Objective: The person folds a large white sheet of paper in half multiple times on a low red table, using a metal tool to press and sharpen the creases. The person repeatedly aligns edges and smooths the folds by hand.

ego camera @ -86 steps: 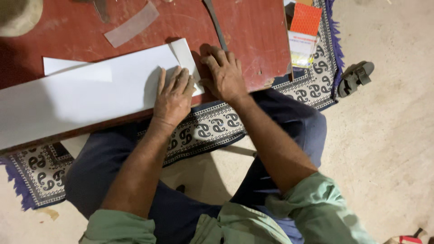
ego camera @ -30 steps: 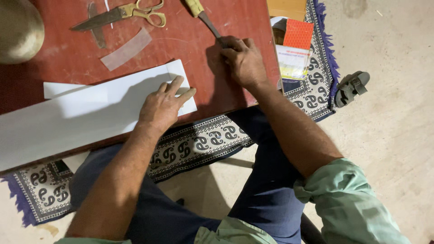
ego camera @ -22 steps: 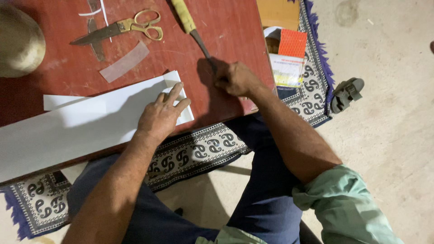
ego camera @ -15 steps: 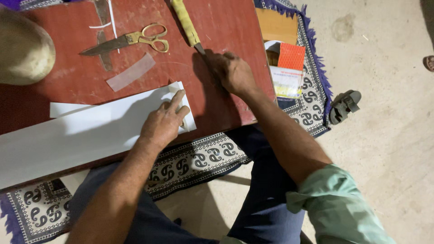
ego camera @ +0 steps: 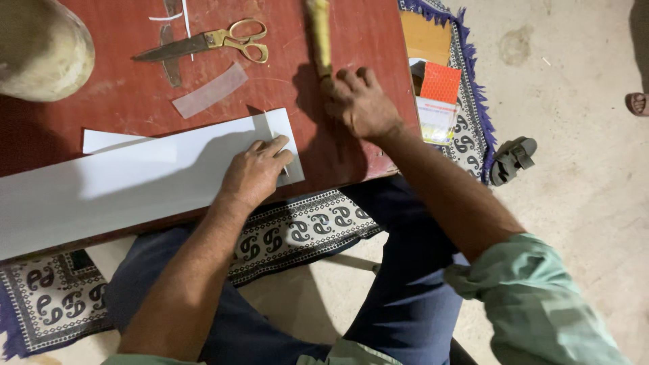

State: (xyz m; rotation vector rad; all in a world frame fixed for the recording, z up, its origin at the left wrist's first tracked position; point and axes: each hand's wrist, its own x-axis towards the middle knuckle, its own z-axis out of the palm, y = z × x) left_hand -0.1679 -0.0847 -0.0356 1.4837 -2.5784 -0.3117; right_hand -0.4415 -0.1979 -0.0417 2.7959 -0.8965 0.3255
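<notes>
My left hand (ego camera: pixel 255 174) lies palm down on the right end of a long white paper strip (ego camera: pixel 122 186) and presses it against the red table (ego camera: pixel 122 101). Its fingertips reach the strip's folded corner. My right hand (ego camera: pixel 359 103) is further up the table, its fingers curled over the lower end of a yellow-handled tool (ego camera: pixel 319 34). The tool's blade is hidden under that hand.
Gold-handled scissors (ego camera: pixel 203 42) and a translucent tape strip (ego camera: pixel 209 98) lie above the paper. A round tan object (ego camera: pixel 40 47) sits at the top left. Orange and white cards (ego camera: pixel 438 91) rest on a patterned rug (ego camera: pixel 304 226); a sandal (ego camera: pixel 512 160) lies on the floor.
My right hand left the paper's end and moved up the table onto the yellow-handled tool. My left hand stayed pressed on the strip. The view shifted, showing the scissors.
</notes>
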